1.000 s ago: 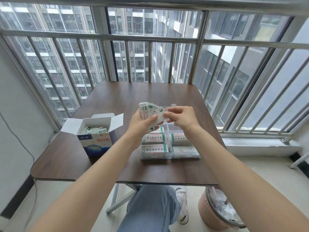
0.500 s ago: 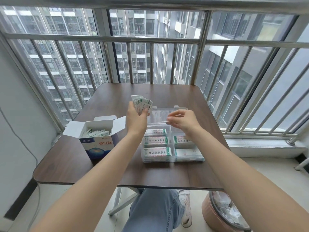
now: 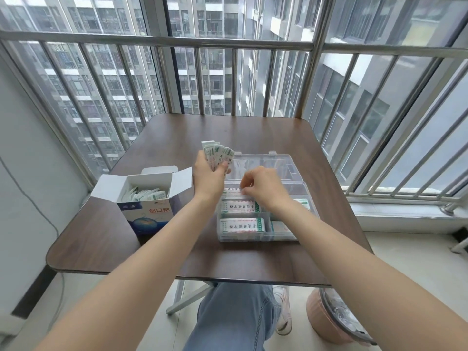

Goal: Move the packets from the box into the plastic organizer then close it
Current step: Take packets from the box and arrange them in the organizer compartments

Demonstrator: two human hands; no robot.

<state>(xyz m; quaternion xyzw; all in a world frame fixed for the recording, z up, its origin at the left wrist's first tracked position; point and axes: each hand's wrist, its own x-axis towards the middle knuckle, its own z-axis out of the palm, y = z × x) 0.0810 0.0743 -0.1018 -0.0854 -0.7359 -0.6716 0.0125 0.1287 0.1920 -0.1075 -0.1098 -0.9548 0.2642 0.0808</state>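
Observation:
A clear plastic organizer (image 3: 307, 198) lies open on the brown table (image 3: 177, 138), its lid (image 3: 263, 163) tipped back. White-and-green packets (image 3: 240, 225) fill its near-left compartments. My left hand (image 3: 209, 177) grips a fanned bunch of packets (image 3: 219, 154) above the organizer's far-left corner. My right hand (image 3: 260, 190) reaches down into a far-left compartment and pinches one packet (image 3: 231, 190) there. To the left stands the open blue-and-white box (image 3: 149, 211) with more packets (image 3: 145, 195) inside.
A metal window railing (image 3: 228, 44) runs behind and to the right of the table. My knee in jeans (image 3: 233, 315) sits under the near edge. A pink bin (image 3: 329, 323) stands on the floor at the lower right.
My right hand has drawn one packet from the bunch and carried it down into the organizer. The left hand with the bunch moved slightly left and away from the right hand.

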